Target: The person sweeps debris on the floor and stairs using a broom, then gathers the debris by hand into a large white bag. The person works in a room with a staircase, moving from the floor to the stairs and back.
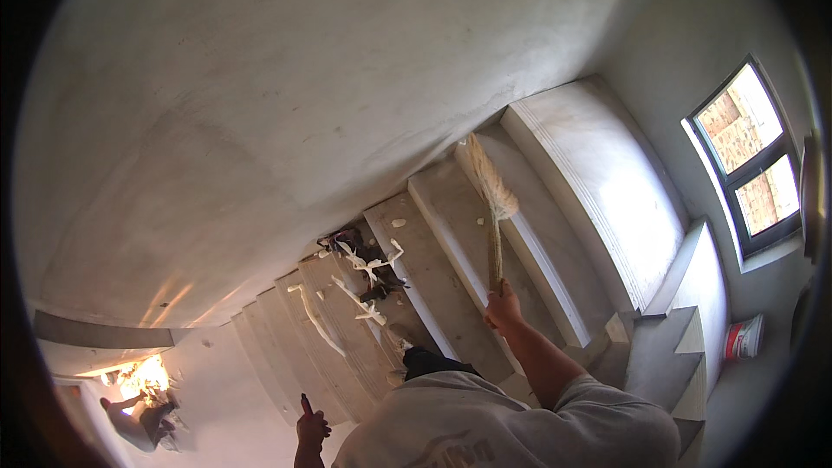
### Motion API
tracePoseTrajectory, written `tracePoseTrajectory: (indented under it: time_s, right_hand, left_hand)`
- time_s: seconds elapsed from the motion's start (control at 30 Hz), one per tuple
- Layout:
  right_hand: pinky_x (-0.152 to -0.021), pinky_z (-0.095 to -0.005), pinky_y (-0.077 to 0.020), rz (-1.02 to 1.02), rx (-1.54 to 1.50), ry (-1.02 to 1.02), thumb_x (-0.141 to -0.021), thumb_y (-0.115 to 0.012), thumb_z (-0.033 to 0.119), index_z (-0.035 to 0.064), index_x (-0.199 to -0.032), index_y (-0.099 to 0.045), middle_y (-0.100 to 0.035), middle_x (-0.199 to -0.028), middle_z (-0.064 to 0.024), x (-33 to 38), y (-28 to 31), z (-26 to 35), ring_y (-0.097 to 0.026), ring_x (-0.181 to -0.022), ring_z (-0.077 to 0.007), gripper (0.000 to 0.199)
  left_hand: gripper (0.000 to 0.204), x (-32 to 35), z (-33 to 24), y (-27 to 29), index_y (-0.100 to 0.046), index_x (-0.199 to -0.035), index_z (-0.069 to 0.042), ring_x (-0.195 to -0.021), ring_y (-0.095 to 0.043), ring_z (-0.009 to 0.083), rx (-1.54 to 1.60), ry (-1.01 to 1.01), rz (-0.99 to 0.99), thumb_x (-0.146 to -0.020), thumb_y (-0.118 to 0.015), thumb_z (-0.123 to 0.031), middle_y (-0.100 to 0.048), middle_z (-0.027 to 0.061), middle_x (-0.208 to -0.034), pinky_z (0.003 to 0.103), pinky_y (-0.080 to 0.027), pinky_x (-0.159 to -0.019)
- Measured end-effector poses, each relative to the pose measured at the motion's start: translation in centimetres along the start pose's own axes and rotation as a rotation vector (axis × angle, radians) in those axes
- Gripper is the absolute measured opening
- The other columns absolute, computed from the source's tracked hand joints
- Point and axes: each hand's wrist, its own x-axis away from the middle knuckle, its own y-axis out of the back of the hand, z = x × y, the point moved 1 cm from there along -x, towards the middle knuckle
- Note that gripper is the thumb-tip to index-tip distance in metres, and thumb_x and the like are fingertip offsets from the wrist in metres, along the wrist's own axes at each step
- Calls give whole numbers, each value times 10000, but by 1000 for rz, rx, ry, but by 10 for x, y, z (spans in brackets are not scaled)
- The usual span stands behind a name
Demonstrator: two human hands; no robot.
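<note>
Grey-shirted shoulders fill the lower edge as the person stands on a pale stone staircase, camera tilted. Their right hand is closed around the thin handle of a straw-coloured bundled broom, whose brush end rests on a step higher up, just beside the step's edge. Their left hand hangs low at the frame's bottom, fingers curled about a small dark object too small to identify. White torn scraps and dark debris lie scattered across the middle steps. At right, a dark-framed window sits above a white bucket with red band on the floor
</note>
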Motion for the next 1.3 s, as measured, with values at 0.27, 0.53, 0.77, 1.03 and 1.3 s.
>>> tracePoseTrajectory:
  time_s: [0.27, 0.53, 0.77, 1.03, 1.3]
  right_hand:
    - [-384, -367, -402, 187, -11, -101, -942, -479, 170, 197, -1544, -212, -567, -753, -119, 48, -20, 5, -518, -450, -191, 658]
    - [-384, -352, -372, 98, -66, -171, -942, -479, 185, 140, -1348, -436, -549, -727, -98, -50, -58, 25, -511, -469, -183, 410]
    - [-404, -349, -385, 348, 100, -237, -936, -536, 228, 175, -1310, -485, -550, -742, -85, 20, -77, 60, -513, -490, -187, 382]
    - [-434, -334, -433, 259, 122, -247, -913, -600, 248, 222, -1492, -378, -552, -728, -72, 13, 10, -12, -536, -497, -183, 621]
    - [-418, -342, -433, 317, 297, -175, -932, -581, 242, 234, -1488, -389, -580, -717, -76, 74, 27, 69, -549, -479, -178, 588]
  left_hand:
    - [209, -25, 25, 19, -569, -886, 23, -478, -593, 230, -4, 147, 26, -890, -597, -185, -579, 101, -666, 352, -486, -406]
    - [235, -18, -22, 7, -571, -905, 32, -480, -591, 213, 67, 126, -27, -872, -604, -198, -576, 92, -671, 341, -484, -404]
    - [217, -21, -39, -6, -575, -872, 15, -488, -587, 200, 0, 101, -22, -882, -602, -200, -566, 80, -663, 322, -479, -421]
    - [207, -32, -37, -3, -552, -887, -10, -476, -582, 205, 59, 184, 6, -903, -607, -209, -564, 82, -657, 338, -473, -402]
    - [209, -42, -44, -2, -561, -901, -2, -491, -585, 209, -21, 189, 6, -885, -603, -206, -570, 87, -674, 336, -472, -411]
